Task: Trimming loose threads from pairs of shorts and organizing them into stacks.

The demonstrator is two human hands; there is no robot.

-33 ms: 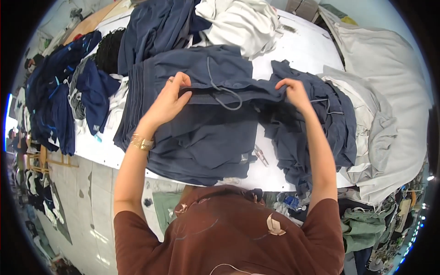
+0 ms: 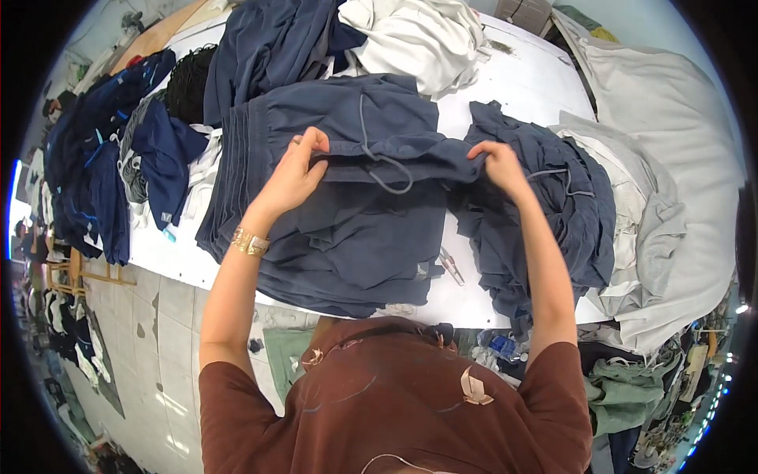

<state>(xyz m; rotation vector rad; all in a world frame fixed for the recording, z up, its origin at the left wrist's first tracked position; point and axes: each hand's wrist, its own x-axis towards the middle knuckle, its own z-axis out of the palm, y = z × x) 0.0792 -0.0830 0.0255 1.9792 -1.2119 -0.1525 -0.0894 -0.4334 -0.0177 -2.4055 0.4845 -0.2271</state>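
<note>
Between my hands the elastic waistband of dark blue-grey drawstring pants (image 2: 430, 156) is held stretched sideways, its opening facing me. My left hand (image 2: 292, 175) pinches the band between thumb and fingers. At the band's other end my right hand (image 2: 501, 167) is closed on the cloth; its fingertips are partly hidden. A grey drawcord (image 2: 404, 170) hangs in a loop from the middle of the band. Below lies a stack of similar dark garments (image 2: 347, 261), with gathered waistbands layered at its left side.
A loose dark pile (image 2: 545, 229) lies to the right, beside small metal thread snips (image 2: 452, 268) on the white table (image 2: 545, 71). Cream cloth (image 2: 418, 39) and dark cloth (image 2: 268, 47) are heaped at the back. Navy garments (image 2: 95, 166) lie left; a large grey cloth (image 2: 671, 134) drapes right.
My right hand has shifted slightly left and its fingers have drawn in on the waistband. My left hand has hardly moved.
</note>
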